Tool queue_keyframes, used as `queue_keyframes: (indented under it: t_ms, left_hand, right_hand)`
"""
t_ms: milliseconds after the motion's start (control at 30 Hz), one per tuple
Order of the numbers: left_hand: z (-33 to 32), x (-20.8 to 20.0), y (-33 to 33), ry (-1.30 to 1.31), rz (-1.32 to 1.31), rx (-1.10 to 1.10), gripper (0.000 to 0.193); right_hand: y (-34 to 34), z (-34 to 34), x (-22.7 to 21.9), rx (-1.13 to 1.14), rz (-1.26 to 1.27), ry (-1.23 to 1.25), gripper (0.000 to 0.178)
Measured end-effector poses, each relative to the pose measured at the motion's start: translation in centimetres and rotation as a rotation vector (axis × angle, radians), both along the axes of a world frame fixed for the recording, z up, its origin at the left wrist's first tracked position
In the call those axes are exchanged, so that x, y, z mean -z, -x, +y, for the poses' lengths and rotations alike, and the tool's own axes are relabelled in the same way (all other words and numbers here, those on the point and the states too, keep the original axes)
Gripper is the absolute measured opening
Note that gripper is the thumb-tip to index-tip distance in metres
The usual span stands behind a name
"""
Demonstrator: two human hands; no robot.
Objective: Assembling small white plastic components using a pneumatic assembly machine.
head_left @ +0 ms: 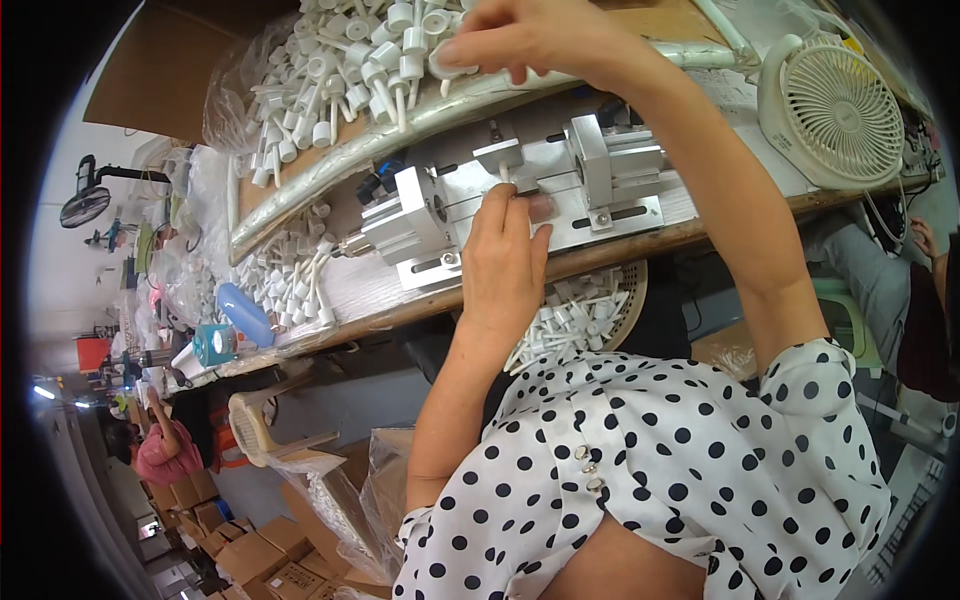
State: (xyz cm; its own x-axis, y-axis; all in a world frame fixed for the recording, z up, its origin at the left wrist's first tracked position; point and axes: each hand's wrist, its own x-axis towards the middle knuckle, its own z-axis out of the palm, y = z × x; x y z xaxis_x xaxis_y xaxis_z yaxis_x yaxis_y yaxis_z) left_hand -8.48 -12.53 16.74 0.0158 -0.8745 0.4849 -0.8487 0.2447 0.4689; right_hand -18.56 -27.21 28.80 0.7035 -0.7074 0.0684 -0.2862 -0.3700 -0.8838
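The left hand [500, 265] reaches over the near edge of the metal fixture [552, 165], its fingers close together and pointing far, the thumb apart to the right. A white stem [505, 171] stands just at the fingertips, in the middle of the fixture; I cannot tell from my camera whether they pinch it. The right hand [530, 42] is farther off, above the near right edge of the heap of white capped parts [385, 55]. I see its fingers curled, the tips right by one white piece [440, 66], but I cannot tell whether they grip it. A pale plastic-wrapped rim [330, 178] runs between heap and fixture. To the left I have more white parts [290, 285] beside a blue object [245, 313]; to the far right, a white fan [840, 112]; near, below the bench, a basket [634, 292] of white parts.
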Motion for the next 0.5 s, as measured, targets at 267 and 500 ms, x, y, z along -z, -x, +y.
queue_keyframes:
  t_ms: [267,500]
  left_hand:
    - [-8.0,-7.1,-10.1,0.454,-0.171,-0.162,0.018]
    - [-14.6,-7.9,-13.0,0.272,-0.380,-0.111,0.028]
  right_hand:
    - [3.1,3.5,8.2,-0.345,-0.190,0.657,0.019]
    - [0.9,4.5,10.8,-0.361,0.008,1.075,0.012]
